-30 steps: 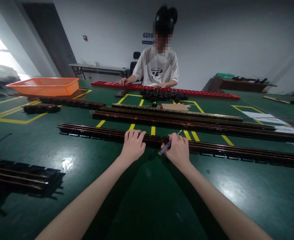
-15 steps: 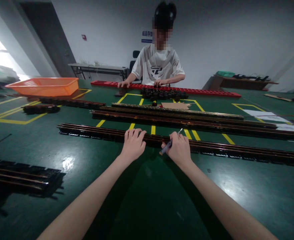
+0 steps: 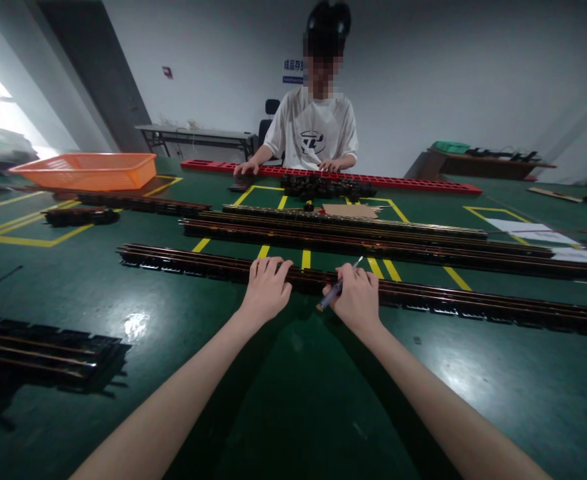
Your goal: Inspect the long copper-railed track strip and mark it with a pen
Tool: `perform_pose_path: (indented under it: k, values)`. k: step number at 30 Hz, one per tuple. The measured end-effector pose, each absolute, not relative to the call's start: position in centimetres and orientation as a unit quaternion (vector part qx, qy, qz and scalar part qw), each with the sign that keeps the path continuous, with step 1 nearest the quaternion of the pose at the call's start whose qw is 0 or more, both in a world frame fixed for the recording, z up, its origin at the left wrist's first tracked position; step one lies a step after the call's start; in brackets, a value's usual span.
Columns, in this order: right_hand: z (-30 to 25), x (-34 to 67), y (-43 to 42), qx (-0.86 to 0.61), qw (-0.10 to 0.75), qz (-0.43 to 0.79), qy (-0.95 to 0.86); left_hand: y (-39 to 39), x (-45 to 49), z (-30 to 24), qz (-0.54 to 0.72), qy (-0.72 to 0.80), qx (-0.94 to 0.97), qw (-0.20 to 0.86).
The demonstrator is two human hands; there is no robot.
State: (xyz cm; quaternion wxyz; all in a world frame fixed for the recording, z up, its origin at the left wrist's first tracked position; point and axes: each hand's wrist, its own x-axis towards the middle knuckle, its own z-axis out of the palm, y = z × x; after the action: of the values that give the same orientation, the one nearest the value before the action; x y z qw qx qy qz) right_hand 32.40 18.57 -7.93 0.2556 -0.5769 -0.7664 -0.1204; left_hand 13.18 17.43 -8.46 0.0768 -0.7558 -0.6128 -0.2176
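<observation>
A long dark rail (image 3: pixel 183 261) with copper strips lies across the green table in front of me. My left hand (image 3: pixel 267 291) rests on it, fingers curled over its near edge. My right hand (image 3: pixel 356 298) sits on the same rail just to the right, closed round a small pen-like tool (image 3: pixel 334 293) whose pale tip points up and away from me. Both forearms reach in from the bottom of the view.
Two more long rails (image 3: pixel 373 247) lie parallel behind. A short stack of rails (image 3: pixel 38 353) sits at my near left. An orange basket (image 3: pixel 86 170) stands far left. Opposite, a person in a white shirt (image 3: pixel 313 133) works at a red rail (image 3: pixel 403 181) beside black parts (image 3: pixel 326 188).
My hands have stayed on the near rail, almost unmoved. The person opposite has drawn the arms in and shifted both hands along the red rail.
</observation>
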Motion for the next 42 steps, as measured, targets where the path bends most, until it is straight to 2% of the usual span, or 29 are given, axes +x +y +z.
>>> perform_pose_path:
  k: [20,27,42]
  values:
    - [-8.2,33.2,18.6,-0.572,0.322,-0.084,-0.75,17.3,13.2,-8.1,-0.215,-0.611,-0.759,0.062]
    - [-7.8,32.8,18.2,-0.535,0.303,-0.106,-0.781,17.3,13.2,-8.1,-0.218,-0.609,-0.76,0.064]
    - [-7.9,32.2,18.3,-0.571,0.291,-0.116,-0.759,17.0,13.2,-7.9,-0.228,-0.593,-0.771,0.048]
